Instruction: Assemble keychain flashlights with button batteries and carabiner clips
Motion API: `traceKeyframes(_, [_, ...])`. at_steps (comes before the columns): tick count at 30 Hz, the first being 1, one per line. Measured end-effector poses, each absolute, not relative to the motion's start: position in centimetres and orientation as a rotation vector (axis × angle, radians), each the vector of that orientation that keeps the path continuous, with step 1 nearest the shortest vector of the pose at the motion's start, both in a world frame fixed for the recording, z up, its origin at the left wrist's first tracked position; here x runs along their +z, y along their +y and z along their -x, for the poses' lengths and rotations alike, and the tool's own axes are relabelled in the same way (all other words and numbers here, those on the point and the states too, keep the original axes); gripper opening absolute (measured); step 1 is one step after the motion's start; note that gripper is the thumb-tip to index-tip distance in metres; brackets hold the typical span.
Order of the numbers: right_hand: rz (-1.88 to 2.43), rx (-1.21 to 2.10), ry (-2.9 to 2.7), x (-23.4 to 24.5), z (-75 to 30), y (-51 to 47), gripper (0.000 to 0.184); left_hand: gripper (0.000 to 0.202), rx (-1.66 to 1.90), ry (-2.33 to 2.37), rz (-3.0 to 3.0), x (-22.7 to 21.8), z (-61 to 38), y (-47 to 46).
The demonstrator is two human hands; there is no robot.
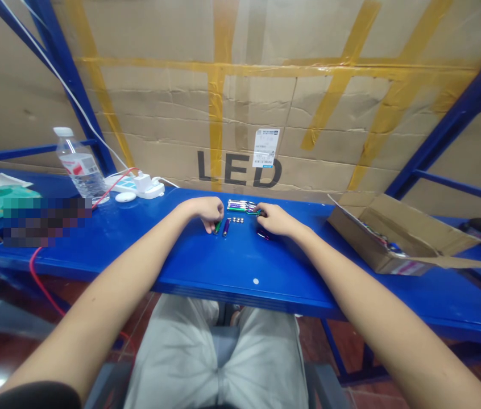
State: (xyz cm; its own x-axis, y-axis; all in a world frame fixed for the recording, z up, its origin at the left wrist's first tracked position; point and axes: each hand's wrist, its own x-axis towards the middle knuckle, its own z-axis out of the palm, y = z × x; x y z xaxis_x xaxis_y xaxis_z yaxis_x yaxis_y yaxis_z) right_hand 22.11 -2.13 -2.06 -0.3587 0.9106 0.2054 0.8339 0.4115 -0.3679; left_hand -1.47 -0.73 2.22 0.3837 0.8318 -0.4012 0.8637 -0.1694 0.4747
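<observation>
My left hand (211, 212) bends down to the blue table, its fingers closed at a small green metal tube (217, 229). Beside that tube lies a purple one (226, 228). To the right, the fingers of my right hand (275, 219) are curled together at the clip end of a row of shiny slim tubes (237, 205); what they pinch is hidden. Several small round silvery pieces, like button cells (237, 220), sit between my hands. Below my right hand lies a dark purple shiny piece (263, 234), partly covered.
An open cardboard box (377, 238) with small items stands at the right. A water bottle (79, 167), a white power strip (144, 186) and a round white disc (125, 197) are at the left. A large taped carton (172, 125) stands behind the table (215, 267).
</observation>
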Motion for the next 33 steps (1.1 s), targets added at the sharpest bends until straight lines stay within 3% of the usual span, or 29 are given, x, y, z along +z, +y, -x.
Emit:
traceKeyframes(15, [1.485,0.302,-2.307,-1.9,-21.9,-2.4,0.035,0.048,-0.011,1.459,-1.979,1.8,0.9,-0.7])
traceKeyframes(23, [1.45,0.436,-2.234,-1.9,-22.0,-2.3,0.039,0.033,0.015,1.496,-1.934,1.8,0.9,-0.5])
traceKeyframes(28, [1.275,0.907,-1.992,-1.9,-21.7,-2.0,0.036,0.013,0.566,1.641,-2.276,0.9,0.8,0.5])
traceKeyframes(30, [1.193,1.097,-1.858,-1.9,-21.6,-2.1,0.036,0.014,0.824,1.394,-2.38,0.5,0.1,0.4])
traceKeyframes(33, [1.069,1.226,-1.724,-1.8,-21.5,-2.1,0.034,0.016,0.892,0.907,-2.375,0.0,-1.4,-0.4])
